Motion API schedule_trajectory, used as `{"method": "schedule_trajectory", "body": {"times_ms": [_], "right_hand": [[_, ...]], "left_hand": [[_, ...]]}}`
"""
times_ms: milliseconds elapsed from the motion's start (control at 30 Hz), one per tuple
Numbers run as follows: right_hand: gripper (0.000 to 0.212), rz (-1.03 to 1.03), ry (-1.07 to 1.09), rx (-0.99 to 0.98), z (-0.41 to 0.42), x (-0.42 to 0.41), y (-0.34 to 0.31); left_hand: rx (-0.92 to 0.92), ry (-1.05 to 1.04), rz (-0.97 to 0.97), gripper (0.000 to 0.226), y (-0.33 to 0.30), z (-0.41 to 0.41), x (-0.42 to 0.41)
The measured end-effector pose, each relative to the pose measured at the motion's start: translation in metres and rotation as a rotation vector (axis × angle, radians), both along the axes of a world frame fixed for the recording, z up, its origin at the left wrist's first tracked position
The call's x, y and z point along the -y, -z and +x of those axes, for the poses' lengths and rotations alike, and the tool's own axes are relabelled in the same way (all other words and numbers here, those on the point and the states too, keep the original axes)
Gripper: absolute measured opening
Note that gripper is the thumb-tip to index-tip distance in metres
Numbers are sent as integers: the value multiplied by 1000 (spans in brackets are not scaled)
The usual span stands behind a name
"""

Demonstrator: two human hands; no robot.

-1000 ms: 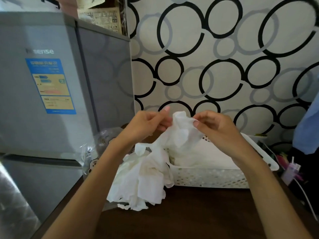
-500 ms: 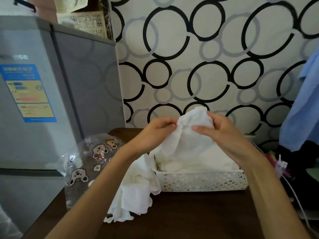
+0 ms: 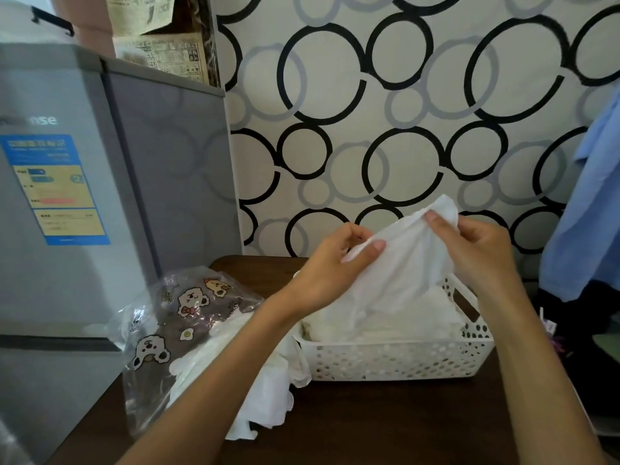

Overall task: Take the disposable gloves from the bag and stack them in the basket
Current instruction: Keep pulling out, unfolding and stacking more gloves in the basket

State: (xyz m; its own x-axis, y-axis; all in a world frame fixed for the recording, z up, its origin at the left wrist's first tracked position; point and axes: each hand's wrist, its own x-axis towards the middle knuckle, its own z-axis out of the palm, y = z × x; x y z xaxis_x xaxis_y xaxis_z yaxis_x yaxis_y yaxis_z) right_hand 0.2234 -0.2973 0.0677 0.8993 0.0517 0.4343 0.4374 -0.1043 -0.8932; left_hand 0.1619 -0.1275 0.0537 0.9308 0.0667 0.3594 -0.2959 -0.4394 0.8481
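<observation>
A thin white disposable glove (image 3: 407, 260) hangs stretched above the white perforated basket (image 3: 396, 362). My left hand (image 3: 339, 263) pinches its lower left edge and my right hand (image 3: 476, 246) pinches its top edge. Inside the basket lies a flat pile of white gloves (image 3: 422, 322). Left of the basket, a heap of loose gloves (image 3: 265, 394) spills onto the dark table from a clear bag (image 3: 174, 317) printed with cartoon bears.
A grey fridge (image 3: 84, 196) stands close on the left, against the dark wooden table (image 3: 385, 424). Behind is a wall with black and grey circles. Blue cloth (image 3: 590, 209) hangs at the right, with small clutter below it.
Both hands have carried the glove to the right, from over the loose heap to above the basket, and spread it wider. The camera has turned so the bag shows.
</observation>
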Motion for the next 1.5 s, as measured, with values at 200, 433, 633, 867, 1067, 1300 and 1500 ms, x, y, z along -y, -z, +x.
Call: {"method": "schedule_trajectory", "body": {"times_ms": [200, 433, 633, 867, 1067, 1300, 1500], "right_hand": [[17, 45, 31, 9, 1, 14, -2], [14, 23, 6, 286, -14, -20, -4], [17, 174, -94, 305, -41, -68, -2], [11, 128, -265, 28, -35, -70, -17], [20, -275, -107, -246, 20, -21, 25], [24, -642, 217, -222, 59, 11, 57], [23, -718, 341, -215, 61, 19, 64]], "left_hand": [[99, -33, 34, 40, -3, 8, -19], [221, -319, -300, 29, 5, 6, -8], [483, -649, -237, 30, -10, -6, -25], [527, -844, 232, 25, -56, -20, -61], [-115, -345, 386, 33, 2, 47, -53], [-273, -263, 496, 25, 41, 106, -35], [-113, -438, 750, 26, 39, 101, -21]]}}
